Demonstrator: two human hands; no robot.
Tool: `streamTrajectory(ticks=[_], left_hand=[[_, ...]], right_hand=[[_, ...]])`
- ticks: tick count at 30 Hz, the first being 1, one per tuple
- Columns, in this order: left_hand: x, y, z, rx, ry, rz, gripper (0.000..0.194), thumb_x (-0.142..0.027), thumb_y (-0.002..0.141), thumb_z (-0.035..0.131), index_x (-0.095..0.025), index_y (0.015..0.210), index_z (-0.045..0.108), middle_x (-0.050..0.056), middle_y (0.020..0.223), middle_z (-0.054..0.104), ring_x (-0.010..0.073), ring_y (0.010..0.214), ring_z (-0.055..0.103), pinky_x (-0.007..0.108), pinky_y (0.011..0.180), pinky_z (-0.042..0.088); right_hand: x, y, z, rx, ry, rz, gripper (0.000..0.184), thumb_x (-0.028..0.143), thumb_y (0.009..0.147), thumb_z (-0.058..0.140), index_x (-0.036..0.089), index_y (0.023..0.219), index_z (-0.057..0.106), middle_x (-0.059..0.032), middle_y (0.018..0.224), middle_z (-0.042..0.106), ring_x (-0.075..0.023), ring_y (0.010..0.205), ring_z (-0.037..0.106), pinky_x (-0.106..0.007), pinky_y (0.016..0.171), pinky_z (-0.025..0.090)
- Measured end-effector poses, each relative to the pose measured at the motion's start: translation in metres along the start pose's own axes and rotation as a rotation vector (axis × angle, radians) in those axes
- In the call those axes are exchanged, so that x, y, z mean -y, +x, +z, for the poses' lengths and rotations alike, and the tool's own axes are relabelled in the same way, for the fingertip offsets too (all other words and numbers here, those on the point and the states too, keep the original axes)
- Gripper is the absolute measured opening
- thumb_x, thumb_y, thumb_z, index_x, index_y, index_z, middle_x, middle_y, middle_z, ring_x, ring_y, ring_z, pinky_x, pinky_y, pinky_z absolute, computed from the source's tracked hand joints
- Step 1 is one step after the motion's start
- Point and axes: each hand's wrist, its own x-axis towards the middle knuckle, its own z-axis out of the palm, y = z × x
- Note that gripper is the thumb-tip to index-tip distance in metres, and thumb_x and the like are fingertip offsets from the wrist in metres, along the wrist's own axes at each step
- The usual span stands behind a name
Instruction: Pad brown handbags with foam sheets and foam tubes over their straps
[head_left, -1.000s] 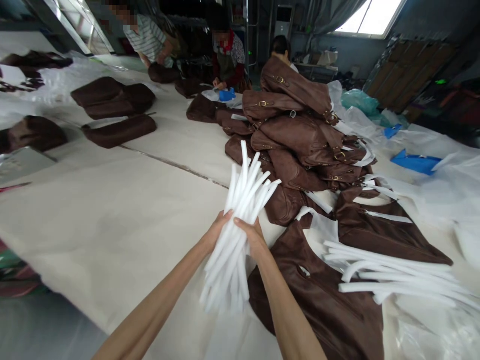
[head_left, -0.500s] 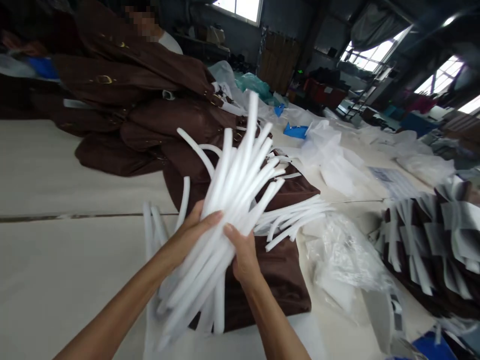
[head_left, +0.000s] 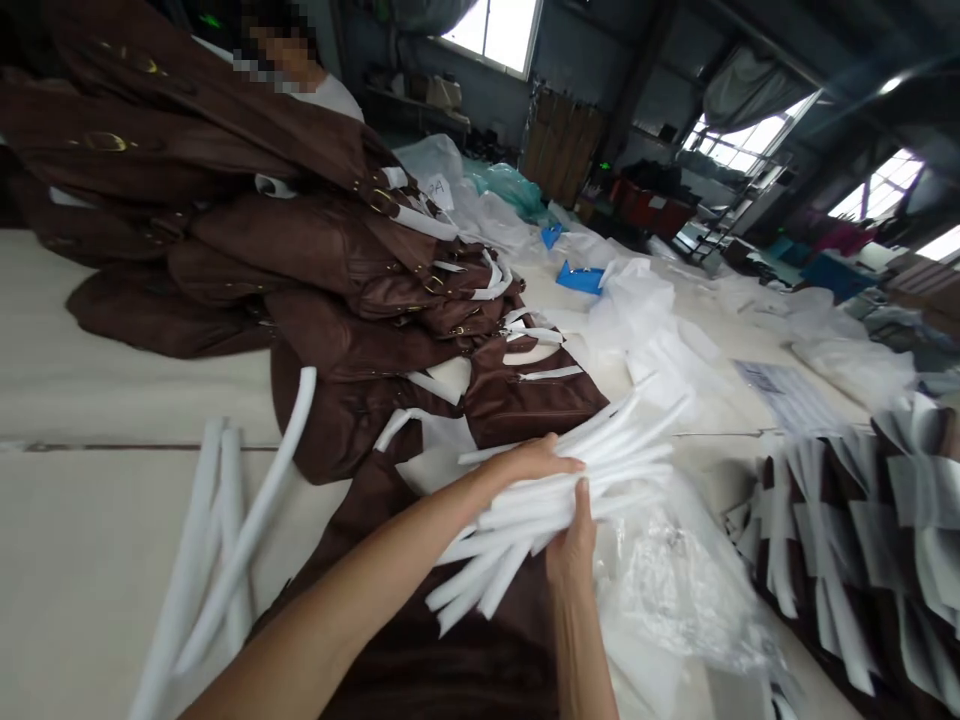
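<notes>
A bundle of white foam rods lies slantwise between my two hands, low over the brown leather-like bag. My left hand is closed over the top of the bundle, its thumb pointing right. From the near side, my right hand grips the same rods with its thumb up; its other fingers are mostly hidden. Several loose foam rods rest on the pale table left of my arms.
Brown bags with buckles are heaped at the back left, a person behind them. Clear plastic bags lie right of my hands. Brown pieces with white strips stand at the far right, and blue packets lie further back.
Both hands have moved right and lowered the bundle, turning it from steep to nearly level. A few rods now lie apart on the left. The view has shifted right.
</notes>
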Motion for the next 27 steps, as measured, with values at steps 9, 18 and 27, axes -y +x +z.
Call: streamTrajectory(ticks=[9,18,27], left_hand=[[-0.030,0.004,-0.003,-0.294,0.165,0.079,0.066,-0.051,0.084,0.062,-0.009,0.134,0.050,0.022,0.146,0.044,0.0356,0.138,0.036,0.046,0.115,0.027],[0.106,-0.210,-0.022,-1.237,0.213,-0.491,0.044,-0.035,0.095,0.048,-0.025,0.137,0.047,0.009,0.128,0.060,0.0256,0.125,0.051,0.046,0.110,0.041],[0.196,-0.285,-0.038,-0.879,0.078,-0.994,0.074,-0.027,0.078,0.059,-0.012,0.145,0.033,0.020,0.132,0.055,0.0334,0.122,0.056,0.042,0.099,0.047]], right_hand=[[-0.011,0.060,0.015,0.003,-0.203,-0.047,0.082,0.054,0.080,0.060,0.020,0.150,0.034,-0.0100,0.145,0.051,-0.0259,0.129,0.052,-0.042,0.102,0.050],[0.027,0.102,-0.053,0.281,-0.696,0.538,0.082,0.068,0.072,0.068,0.027,0.139,0.049,-0.0075,0.113,0.070,-0.0251,0.091,0.070,-0.034,0.067,0.061],[0.070,0.078,-0.029,0.277,-0.934,0.916,0.071,0.071,0.088,0.044,0.007,0.114,0.060,-0.0203,0.093,0.074,-0.0240,0.074,0.073,-0.030,0.063,0.057]])
